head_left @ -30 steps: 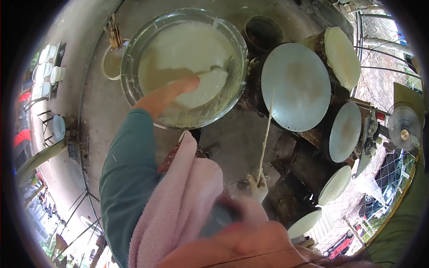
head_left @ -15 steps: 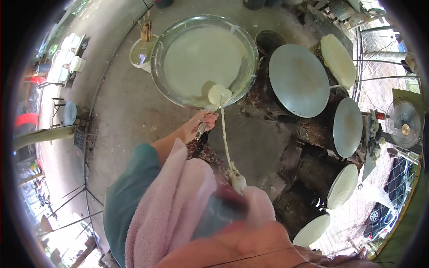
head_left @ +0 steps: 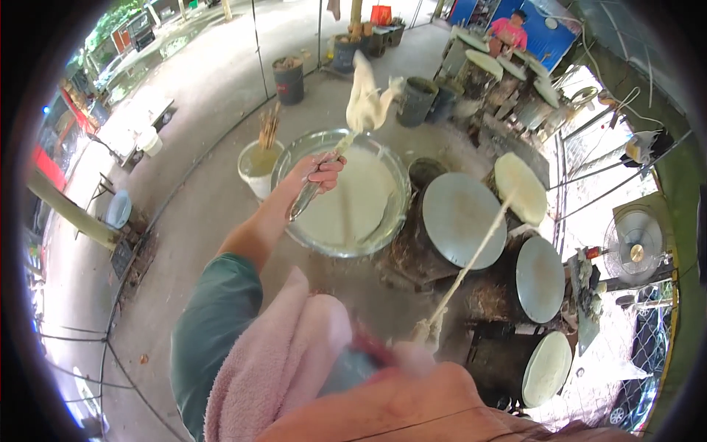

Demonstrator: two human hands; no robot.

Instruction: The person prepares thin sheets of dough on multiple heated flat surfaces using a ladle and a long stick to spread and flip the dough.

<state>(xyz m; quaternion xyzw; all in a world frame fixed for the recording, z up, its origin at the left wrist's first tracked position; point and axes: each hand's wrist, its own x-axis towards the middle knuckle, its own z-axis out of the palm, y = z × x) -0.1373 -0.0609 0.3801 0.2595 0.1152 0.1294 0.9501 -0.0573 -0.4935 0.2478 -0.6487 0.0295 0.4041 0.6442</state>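
Observation:
My left hand is wrapped round the handle of a ladle, raised over a wide metal basin. Pale batter lies in the basin. Beyond the hand, the ladle's far end is a blurred whitish shape above the basin's far rim, so its outline is unclear. My right hand does not show. A long batter-coated stick slants from a lumpy whitish end close to my body toward a round griddle with a pale sheet. A pink towel hangs over my chest.
To the right stand a large grey griddle, a smaller one and another with a pale sheet. A fan is beyond. A white bucket with sticks stands left of the basin. Far right, a person in pink is among more griddles.
My left hand has lifted the ladle from the basin's near rim up and away over it. The stick has swung right toward the griddles. The view has tilted up, showing more of the far area.

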